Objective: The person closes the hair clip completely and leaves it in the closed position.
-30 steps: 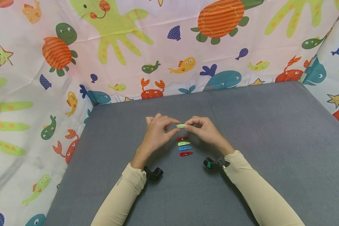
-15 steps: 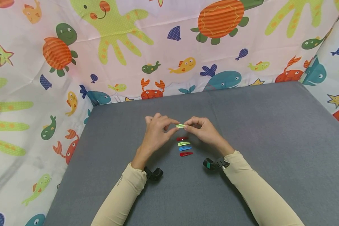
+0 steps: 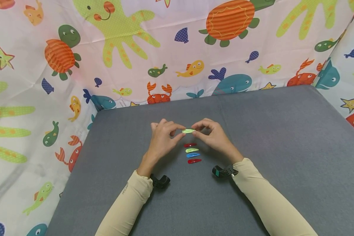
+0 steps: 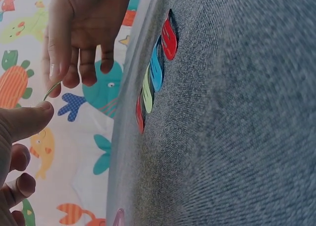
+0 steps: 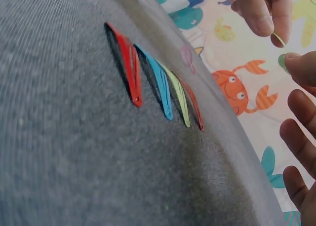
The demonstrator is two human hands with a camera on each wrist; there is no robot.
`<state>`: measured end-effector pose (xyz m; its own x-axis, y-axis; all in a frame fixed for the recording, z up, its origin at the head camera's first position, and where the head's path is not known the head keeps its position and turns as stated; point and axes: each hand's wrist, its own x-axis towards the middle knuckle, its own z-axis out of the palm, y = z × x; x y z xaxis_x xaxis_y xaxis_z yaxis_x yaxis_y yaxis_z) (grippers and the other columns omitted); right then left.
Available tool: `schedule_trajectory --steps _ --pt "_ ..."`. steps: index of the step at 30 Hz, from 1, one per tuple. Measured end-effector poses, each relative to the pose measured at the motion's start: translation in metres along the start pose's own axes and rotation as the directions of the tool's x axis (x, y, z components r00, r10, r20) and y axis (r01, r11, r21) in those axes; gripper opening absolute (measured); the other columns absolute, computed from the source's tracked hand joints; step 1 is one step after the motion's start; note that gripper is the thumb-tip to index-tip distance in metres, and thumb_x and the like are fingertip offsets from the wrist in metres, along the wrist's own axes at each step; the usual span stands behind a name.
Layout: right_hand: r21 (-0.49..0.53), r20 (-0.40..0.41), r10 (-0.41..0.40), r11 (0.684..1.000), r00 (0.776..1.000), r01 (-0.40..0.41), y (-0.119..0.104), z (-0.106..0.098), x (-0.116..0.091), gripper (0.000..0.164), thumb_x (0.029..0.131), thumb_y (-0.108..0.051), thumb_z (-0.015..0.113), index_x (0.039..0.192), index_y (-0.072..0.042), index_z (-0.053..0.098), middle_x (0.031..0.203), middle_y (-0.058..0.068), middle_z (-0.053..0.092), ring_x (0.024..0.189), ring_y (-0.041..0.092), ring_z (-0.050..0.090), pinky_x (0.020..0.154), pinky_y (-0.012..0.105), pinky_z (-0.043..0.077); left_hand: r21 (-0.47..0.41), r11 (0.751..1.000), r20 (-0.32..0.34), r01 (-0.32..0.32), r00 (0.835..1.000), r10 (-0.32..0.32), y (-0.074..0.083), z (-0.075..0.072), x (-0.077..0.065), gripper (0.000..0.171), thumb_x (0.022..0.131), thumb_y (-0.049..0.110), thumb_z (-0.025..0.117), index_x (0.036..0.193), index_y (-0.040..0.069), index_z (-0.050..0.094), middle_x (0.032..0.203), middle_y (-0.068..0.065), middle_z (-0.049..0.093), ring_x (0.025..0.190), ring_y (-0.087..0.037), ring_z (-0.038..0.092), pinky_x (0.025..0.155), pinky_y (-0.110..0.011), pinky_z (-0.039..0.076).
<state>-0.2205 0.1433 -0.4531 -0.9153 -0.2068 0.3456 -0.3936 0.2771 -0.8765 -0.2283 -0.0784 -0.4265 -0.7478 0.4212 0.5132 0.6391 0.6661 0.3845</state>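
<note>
A light green snap hair clip (image 3: 188, 131) is held in the air between both hands, above the table. My left hand (image 3: 163, 137) pinches its left end between thumb and index finger. On the other end, the thumb and index finger of my right hand (image 3: 213, 136) grip it. Both wrist views show the clip (image 4: 51, 90) edge-on as a thin curved strip. Below the hands lies a column of clips: a red clip (image 3: 190, 145), a green clip (image 3: 192, 150), a blue clip (image 3: 193, 155) and another red clip (image 3: 194, 161) nearest me.
A pink clip-like thing (image 5: 187, 57) lies farther along the table in the right wrist view; the head view does not show it. The grey cloth-covered table (image 3: 268, 131) meets a sea-animal curtain (image 3: 177, 42) at the back and sides.
The held green clip has shifted slightly left, and more of it shows between the hands. My right fingers have moved a little on it. The clips on the table have not moved.
</note>
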Motion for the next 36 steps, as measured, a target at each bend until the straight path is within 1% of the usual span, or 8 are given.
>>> schedule_trajectory --steps 6,9,12,19,25,29,33,36 --pt "-0.088 -0.023 -0.089 0.992 0.996 0.087 0.003 0.0 0.0 0.014 0.087 -0.009 0.081 0.101 -0.01 0.078 0.095 0.007 0.071 0.095 0.024 0.061 0.089 0.052 0.046 -0.014 1.0 0.013 0.021 1.0 -0.021 -0.002 0.001 0.0 0.02 0.082 0.021 0.087 0.102 0.022 0.081 0.064 0.004 0.048 0.072 -0.015 0.036 0.078 -0.044 0.018" --pt "-0.117 -0.025 -0.131 0.985 0.991 0.127 0.006 0.0 0.001 0.012 0.086 -0.009 0.081 0.098 -0.011 0.079 0.092 0.005 0.072 0.093 0.021 0.061 0.086 0.052 0.047 -0.021 0.999 0.023 0.026 0.999 -0.026 -0.002 0.003 -0.001 0.02 0.082 0.021 0.087 0.101 0.022 0.081 0.066 0.005 0.052 0.073 -0.014 0.039 0.077 -0.043 0.018" --pt "-0.143 -0.028 -0.151 0.979 0.988 0.146 0.008 0.0 0.001 0.011 0.086 -0.009 0.081 0.096 -0.01 0.079 0.091 0.004 0.072 0.091 0.02 0.061 0.085 0.053 0.047 -0.027 0.999 0.037 0.036 0.999 -0.035 -0.003 0.005 -0.001 0.018 0.082 0.021 0.087 0.1 0.021 0.081 0.069 0.005 0.057 0.075 -0.014 0.042 0.076 -0.042 0.02" --pt "-0.188 -0.026 -0.131 0.974 0.991 0.124 0.008 0.001 0.001 0.011 0.086 -0.01 0.081 0.097 -0.011 0.078 0.092 0.004 0.071 0.092 0.02 0.059 0.088 0.049 0.041 -0.041 0.997 0.053 0.062 0.997 -0.06 -0.005 0.009 -0.003 0.018 0.082 0.021 0.086 0.099 0.02 0.081 0.073 0.001 0.062 0.076 -0.016 0.045 0.075 -0.041 0.022" --pt "-0.192 -0.021 -0.136 0.973 0.99 0.129 0.008 0.003 0.0 0.011 0.086 -0.009 0.081 0.096 -0.009 0.079 0.091 0.005 0.071 0.091 0.022 0.06 0.082 0.05 0.046 -0.055 0.995 0.066 0.081 0.995 -0.077 -0.006 0.011 -0.003 0.017 0.083 0.019 0.086 0.099 0.02 0.081 0.073 0.003 0.06 0.076 -0.017 0.047 0.075 -0.039 0.025" --pt "-0.206 -0.026 -0.149 0.968 0.988 0.141 0.009 0.005 0.0 0.01 0.085 -0.007 0.082 0.095 -0.009 0.079 0.09 0.006 0.072 0.09 0.023 0.061 0.08 0.049 0.047 -0.055 0.993 0.087 0.103 0.991 -0.098 -0.008 0.012 -0.004 0.016 0.084 0.02 0.085 0.1 0.02 0.081 0.073 0.004 0.06 0.077 -0.019 0.049 0.074 -0.038 0.027" --pt "-0.226 -0.025 -0.14 0.965 0.99 0.131 0.011 0.007 -0.001 0.01 0.085 -0.009 0.082 0.094 -0.01 0.079 0.091 0.005 0.072 0.09 0.023 0.06 0.081 0.045 0.044 -0.038 0.992 0.113 0.121 0.987 -0.116 -0.009 0.013 -0.005 0.016 0.084 0.022 0.084 0.1 0.021 0.081 0.074 0.005 0.061 0.078 -0.019 0.051 0.075 -0.038 0.028" --pt "-0.238 -0.02 -0.121 0.965 0.992 0.113 0.012 0.007 -0.002 0.009 0.085 -0.011 0.082 0.094 -0.011 0.079 0.092 0.004 0.073 0.091 0.022 0.059 0.085 0.042 0.039 -0.024 0.99 0.129 0.136 0.983 -0.131 -0.009 0.013 -0.005 0.017 0.084 0.024 0.085 0.1 0.023 0.081 0.074 0.006 0.062 0.079 -0.016 0.05 0.075 -0.039 0.028"
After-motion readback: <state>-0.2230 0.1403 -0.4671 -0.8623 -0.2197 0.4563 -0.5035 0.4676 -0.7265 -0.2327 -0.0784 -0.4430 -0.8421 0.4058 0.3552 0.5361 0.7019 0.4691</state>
